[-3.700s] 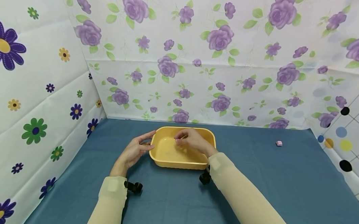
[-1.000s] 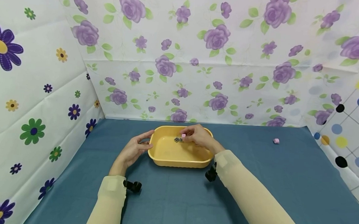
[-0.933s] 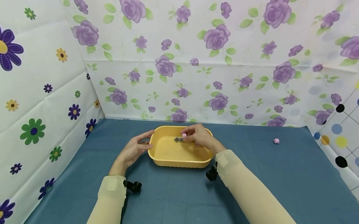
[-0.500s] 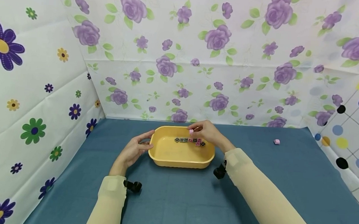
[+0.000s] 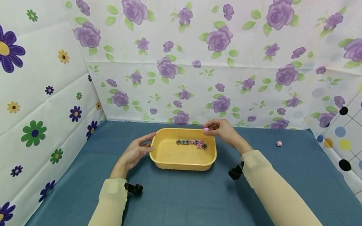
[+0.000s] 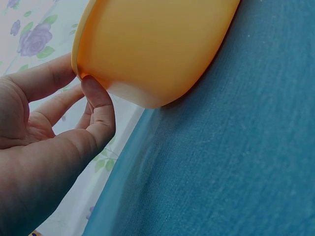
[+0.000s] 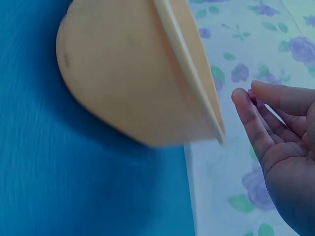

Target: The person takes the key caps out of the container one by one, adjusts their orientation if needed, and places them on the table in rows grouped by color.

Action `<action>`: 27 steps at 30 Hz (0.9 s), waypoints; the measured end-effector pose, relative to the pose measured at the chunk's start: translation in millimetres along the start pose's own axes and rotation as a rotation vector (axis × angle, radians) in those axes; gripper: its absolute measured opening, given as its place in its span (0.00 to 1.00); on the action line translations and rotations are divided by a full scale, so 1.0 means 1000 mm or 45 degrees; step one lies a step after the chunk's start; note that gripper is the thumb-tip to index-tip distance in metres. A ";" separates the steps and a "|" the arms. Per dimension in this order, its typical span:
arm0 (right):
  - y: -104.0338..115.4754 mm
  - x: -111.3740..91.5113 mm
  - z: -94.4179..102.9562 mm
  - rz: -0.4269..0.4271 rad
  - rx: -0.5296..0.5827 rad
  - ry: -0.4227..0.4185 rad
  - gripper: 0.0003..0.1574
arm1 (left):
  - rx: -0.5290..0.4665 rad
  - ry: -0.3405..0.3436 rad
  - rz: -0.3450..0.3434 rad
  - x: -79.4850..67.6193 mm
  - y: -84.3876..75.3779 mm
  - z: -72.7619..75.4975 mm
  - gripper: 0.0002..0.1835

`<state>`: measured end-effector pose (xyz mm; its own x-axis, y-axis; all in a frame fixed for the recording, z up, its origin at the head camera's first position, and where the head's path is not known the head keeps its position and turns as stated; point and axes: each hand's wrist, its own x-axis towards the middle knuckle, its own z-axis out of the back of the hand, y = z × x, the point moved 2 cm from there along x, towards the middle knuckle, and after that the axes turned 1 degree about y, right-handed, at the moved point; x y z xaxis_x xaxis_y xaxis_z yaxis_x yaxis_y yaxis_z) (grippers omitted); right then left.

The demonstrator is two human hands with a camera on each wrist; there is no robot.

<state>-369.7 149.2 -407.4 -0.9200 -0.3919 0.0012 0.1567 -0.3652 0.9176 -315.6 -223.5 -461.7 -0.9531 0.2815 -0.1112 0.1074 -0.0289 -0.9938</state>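
A yellow plastic basin (image 5: 182,166) stands on the blue cloth. My left hand (image 5: 135,153) grips its left rim, the thumb under the lip in the left wrist view. My right hand (image 5: 224,132) pinches a small pink block (image 5: 206,129), which resembles a keycap, between thumb and fingertips above the basin's back right rim. In the right wrist view, the fingers hide most of this block. Inside the basin several small square pieces, dark and pink with marked faces, form a row; a pink piece (image 5: 199,146) and a dark piece (image 5: 204,146) lie just in front of its right end.
A second pink block (image 5: 279,143) with a dark side lies apart on the cloth, far right. Flower-printed sheets (image 5: 169,92) stand behind and to the left, a dotted one (image 5: 360,143) at the right. The blue cloth (image 5: 176,201) extends toward me.
My right hand, holding the pink block, has risen and moved right from over the basin's middle to its back right rim, uncovering the row of pieces. The left hand stays on the rim.
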 end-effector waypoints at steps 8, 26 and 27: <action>-0.017 -0.011 0.029 -0.032 0.021 -0.041 0.20 | 0.005 -0.009 0.006 0.000 0.003 0.001 0.36; -0.052 -0.044 0.101 -0.071 -0.105 -0.101 0.27 | 0.015 -0.010 0.005 0.001 0.001 0.001 0.37; -0.054 -0.047 0.106 -0.080 -0.110 -0.100 0.27 | 0.019 -0.007 0.005 0.001 0.001 0.001 0.37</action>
<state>-373.2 277.3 -414.8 -0.9537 -0.3000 -0.0212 0.1251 -0.4599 0.8791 -316.6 -224.3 -462.8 -0.9543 0.2759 -0.1149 0.1069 -0.0441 -0.9933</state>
